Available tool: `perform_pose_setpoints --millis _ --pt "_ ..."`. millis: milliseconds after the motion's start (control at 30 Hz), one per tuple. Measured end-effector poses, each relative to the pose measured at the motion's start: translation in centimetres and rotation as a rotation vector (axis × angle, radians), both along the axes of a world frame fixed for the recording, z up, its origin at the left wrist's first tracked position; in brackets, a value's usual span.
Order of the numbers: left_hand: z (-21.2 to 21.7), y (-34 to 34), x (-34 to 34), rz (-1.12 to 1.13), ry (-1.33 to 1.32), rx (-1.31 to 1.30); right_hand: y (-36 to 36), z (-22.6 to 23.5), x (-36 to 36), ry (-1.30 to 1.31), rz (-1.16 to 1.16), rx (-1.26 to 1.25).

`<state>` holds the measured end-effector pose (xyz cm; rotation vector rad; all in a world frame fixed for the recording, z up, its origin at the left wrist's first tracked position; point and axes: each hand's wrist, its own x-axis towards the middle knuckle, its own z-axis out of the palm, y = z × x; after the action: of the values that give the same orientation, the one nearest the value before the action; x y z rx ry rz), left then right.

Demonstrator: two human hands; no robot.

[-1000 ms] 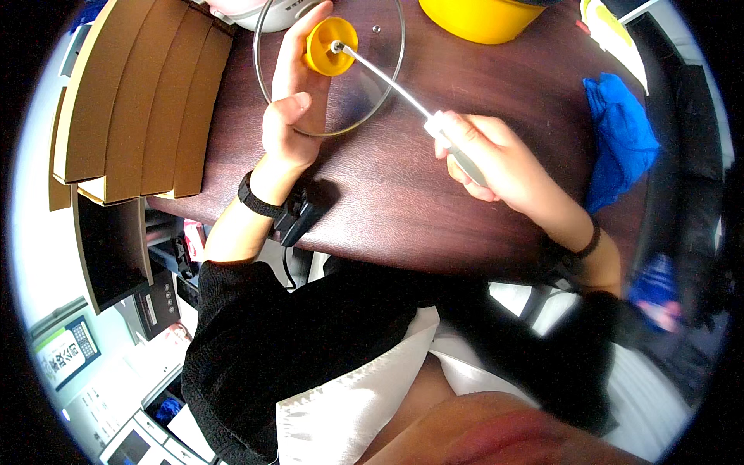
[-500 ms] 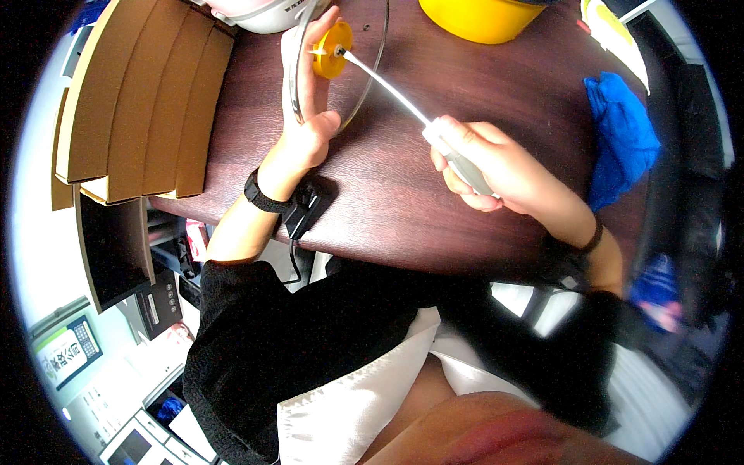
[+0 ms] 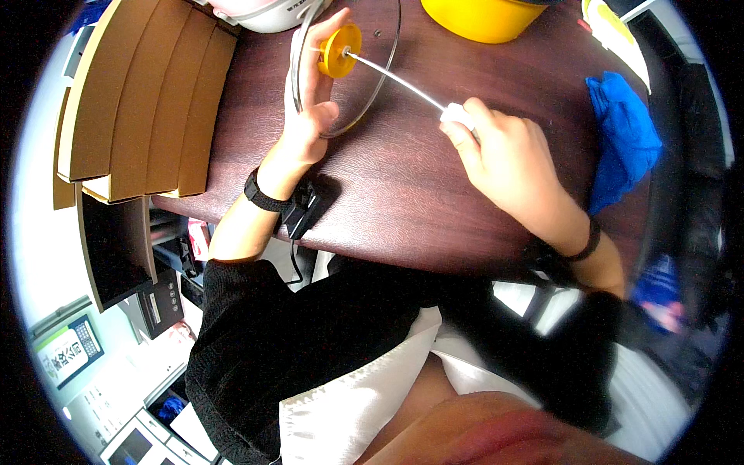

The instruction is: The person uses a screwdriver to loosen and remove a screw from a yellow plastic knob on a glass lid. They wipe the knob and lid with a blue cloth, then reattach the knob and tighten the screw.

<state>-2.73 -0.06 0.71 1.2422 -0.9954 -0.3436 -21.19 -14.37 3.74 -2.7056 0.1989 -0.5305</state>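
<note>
My left hand (image 3: 311,124) grips a clear glass pot lid (image 3: 355,99) by its rim, and the lid stands tilted on edge above the table. At the lid's middle is a round yellow knob (image 3: 339,53). The tip of a screwdriver (image 3: 403,84) meets the centre of the knob. My right hand (image 3: 511,159) is closed round the screwdriver's white and grey handle, back of the hand upward, and hides most of it. Some fingers of my left hand lie behind the glass.
Brown cardboard dividers (image 3: 143,101) stand at the left. A yellow bowl (image 3: 484,17) and a white and pink appliance (image 3: 263,14) are at the back. A crumpled blue cloth (image 3: 624,143) lies at the right. A black adapter (image 3: 304,215) with a cord sits near the front edge.
My right hand has rolled over, its back now facing up, and moved slightly right with the screwdriver. The lid and knob have shifted slightly to the right and turned a little.
</note>
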Motion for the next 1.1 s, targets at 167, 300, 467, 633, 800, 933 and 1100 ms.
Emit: perform_pose_setpoints --millis 167,300,467,633,800,933,1100 --pt "0.1 0.1 0.1 -0.005 0.002 0.006 -0.2 -0.1 -0.1 0.01 -0.023 0.006" --pt "0.3 0.3 0.6 -0.071 0.003 0.007 -0.8 -0.5 0.0 0.072 -0.011 0.212" --pt "0.3 0.1 0.0 -0.03 0.075 -0.041 -1.4 -0.3 0.2 0.251 0.055 0.807" --pt "0.2 -0.1 0.1 -0.031 0.064 -0.05 -1.3 0.7 0.0 0.463 0.003 1.171" --pt "0.5 0.0 0.0 -0.026 -0.002 -0.04 -1.7 1.1 0.0 0.543 0.038 1.418" --pt "0.7 0.0 -0.2 0.019 -0.046 -0.016 -1.6 1.7 0.1 0.623 0.03 1.624" --pt "0.6 -0.1 -0.1 0.03 -0.074 -0.022 -1.9 1.4 0.1 0.655 0.092 1.803"
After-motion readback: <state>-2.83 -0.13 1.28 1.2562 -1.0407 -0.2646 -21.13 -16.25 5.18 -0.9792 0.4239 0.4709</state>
